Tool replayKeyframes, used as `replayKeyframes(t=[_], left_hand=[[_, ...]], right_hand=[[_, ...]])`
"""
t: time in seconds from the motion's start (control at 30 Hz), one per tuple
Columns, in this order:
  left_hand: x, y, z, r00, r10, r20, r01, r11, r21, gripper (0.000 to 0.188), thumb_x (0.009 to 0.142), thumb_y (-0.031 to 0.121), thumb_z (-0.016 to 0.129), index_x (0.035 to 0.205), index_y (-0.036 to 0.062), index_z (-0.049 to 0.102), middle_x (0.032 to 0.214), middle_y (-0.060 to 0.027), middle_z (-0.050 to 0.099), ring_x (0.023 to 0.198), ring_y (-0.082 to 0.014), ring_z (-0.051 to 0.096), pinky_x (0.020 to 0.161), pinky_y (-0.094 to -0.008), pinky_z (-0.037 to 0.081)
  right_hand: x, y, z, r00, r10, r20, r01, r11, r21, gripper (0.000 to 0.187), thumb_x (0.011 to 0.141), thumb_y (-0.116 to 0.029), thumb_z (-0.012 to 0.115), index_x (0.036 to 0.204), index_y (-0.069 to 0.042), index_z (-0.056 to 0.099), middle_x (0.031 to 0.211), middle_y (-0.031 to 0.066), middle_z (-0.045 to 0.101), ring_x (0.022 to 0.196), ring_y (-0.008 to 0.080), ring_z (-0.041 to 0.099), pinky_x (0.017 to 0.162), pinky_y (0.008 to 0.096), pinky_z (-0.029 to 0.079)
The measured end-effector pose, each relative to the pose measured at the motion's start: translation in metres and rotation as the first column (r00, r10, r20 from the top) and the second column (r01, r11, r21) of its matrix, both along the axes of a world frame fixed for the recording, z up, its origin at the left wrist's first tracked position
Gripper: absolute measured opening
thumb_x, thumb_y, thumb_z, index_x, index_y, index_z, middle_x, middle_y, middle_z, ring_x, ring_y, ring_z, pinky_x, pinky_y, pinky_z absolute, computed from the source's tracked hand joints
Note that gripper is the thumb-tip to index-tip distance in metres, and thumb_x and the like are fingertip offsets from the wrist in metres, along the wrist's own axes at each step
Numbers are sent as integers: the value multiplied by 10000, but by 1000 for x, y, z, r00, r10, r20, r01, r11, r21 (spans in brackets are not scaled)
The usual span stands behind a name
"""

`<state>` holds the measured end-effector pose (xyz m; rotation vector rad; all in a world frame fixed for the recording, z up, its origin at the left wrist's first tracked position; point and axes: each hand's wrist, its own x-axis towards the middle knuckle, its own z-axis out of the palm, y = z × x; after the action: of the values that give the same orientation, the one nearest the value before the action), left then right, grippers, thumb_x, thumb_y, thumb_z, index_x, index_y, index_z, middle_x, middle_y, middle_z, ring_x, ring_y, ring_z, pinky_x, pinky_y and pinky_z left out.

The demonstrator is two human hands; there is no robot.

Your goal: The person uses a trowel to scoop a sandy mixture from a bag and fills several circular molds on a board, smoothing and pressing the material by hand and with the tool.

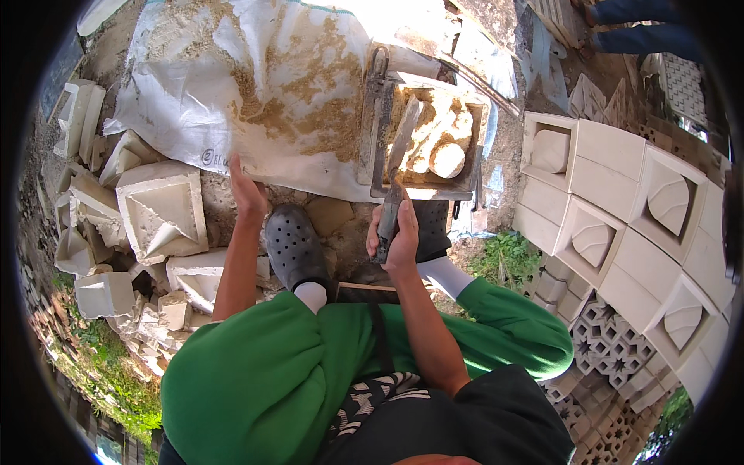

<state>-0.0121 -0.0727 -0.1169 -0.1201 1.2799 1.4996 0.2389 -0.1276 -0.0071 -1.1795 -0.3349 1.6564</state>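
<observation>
Outdoor ground of bare dirt, seen from above through a fisheye lens that bends all edges near the rim. Much is cut off or unclear: the person's torso fills the lower edge, another person's legs [643,23] are clipped at top right, and the dark margin hides the far corners. The tip of the trowel [399,163] merges with the pale mix, so its exact end cannot be made out.

A white sack [256,85] lies spread on the dirt, dusted with sand [310,108]. At its right edge sits a square mould [430,143] holding lumps of pale mix [442,139]. Broken cast pieces [159,213] are heaped to the left; whole cast blocks [628,201] are stacked to the right, with a patch of weeds [504,260] near them.

The person crouches in green trousers [263,372] and dark clogs [293,244]. The right hand [395,236] has its fingers wrapped tightly round the trowel handle, the blade reaching up into the mould. The left hand [246,190] rests at the near edge of the sack, fingers extended and close together, touching the sack and gripping nothing.
</observation>
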Motion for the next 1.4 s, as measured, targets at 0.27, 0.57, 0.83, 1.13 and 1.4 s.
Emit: replayKeyframes(t=[0.27,0.57,0.83,1.13,1.4], left_hand=[[3,-5,-3,999,-33,41,36,996,-77,476,971,276,549,1381,58,446,1312,-72,538,1211,-222,532,1016,-365,447],[17,-13,-9,999,-1,44,10,979,-204,484,960,242,584,1372,28,448,1303,-74,540,1167,-198,546,960,-340,461],[11,-22,-50,985,-74,-158,32,967,-254,492,955,264,581,1370,35,446,1249,-67,557,1035,-171,570,805,-326,492],[19,-21,-15,965,-101,-244,62,985,-163,478,944,167,614,1337,-69,477,1258,-98,578,1091,-189,548,945,-323,432],[24,-26,-22,979,-147,-138,110,963,-247,433,886,145,694,1238,-65,553,1161,-101,612,1020,-167,567,868,-316,454]], right_hand=[[-17,6,-11,976,124,179,-121,992,-27,487,1053,-338,403,1469,-95,336,805,92,554,438,161,521,342,265,421],[-59,20,-73,162,276,947,-457,872,-176,465,1005,-193,497,1431,-28,413,1165,207,564,1086,409,552,927,441,455],[-72,-11,-101,164,224,961,-487,865,-119,466,999,-150,479,1445,-47,394,1104,201,524,987,395,549,842,449,465],[-67,-30,-94,60,248,967,-417,887,-201,586,982,-93,470,1513,-27,232,1263,281,367,1032,464,506,843,477,466],[-39,-60,-104,30,324,946,-618,750,-238,625,963,-85,467,1516,5,190,1308,329,356,1114,478,485,916,479,452]])
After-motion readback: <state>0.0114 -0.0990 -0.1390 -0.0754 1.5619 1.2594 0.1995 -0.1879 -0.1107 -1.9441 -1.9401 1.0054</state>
